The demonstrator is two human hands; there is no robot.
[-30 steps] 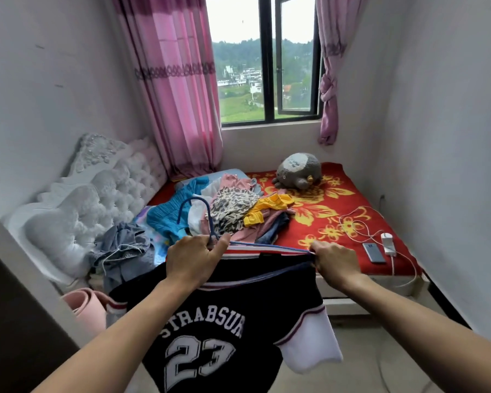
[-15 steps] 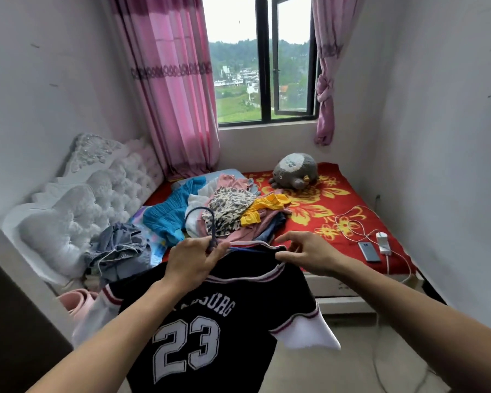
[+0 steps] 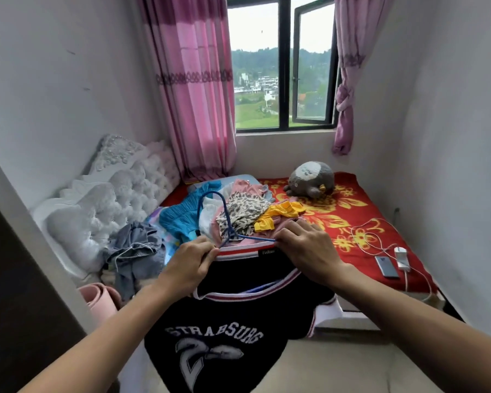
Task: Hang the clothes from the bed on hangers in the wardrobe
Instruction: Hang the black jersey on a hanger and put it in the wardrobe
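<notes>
— How are the arms held?
— Both forearms are stretched forward toward the bed point(image 3: 352, 219), the left from the lower left of the view, the right from the lower right. The left hand point(image 3: 189, 265) and the right hand point(image 3: 306, 248) are brought close together just before the bed's near edge.

— And the shirt?
— A black shirt point(image 3: 238, 336) with white lettering, a large number and a red-and-white striped collar is held up in front of the bed's near edge, its body hanging toward the floor. A blue hanger point(image 3: 234, 236) is set in the neck opening. Its hook is seen tilted above the collar, against the pile of clothes point(image 3: 238, 214) heaped on the bed.

— What is held by each hand?
— The collar's left side is gripped by the left hand, fingers curled tight round the cloth. The collar's far right edge is covered by the right hand, fingers bent down over it at the tip of the hanger's arm; whether that arm is also pinched cannot be told.

— What else is on the bed?
— A grey plush toy point(image 3: 309, 178) is laid toward the bed's far side, a phone point(image 3: 386, 266) and a white charger point(image 3: 400, 256) at its right edge.
</notes>
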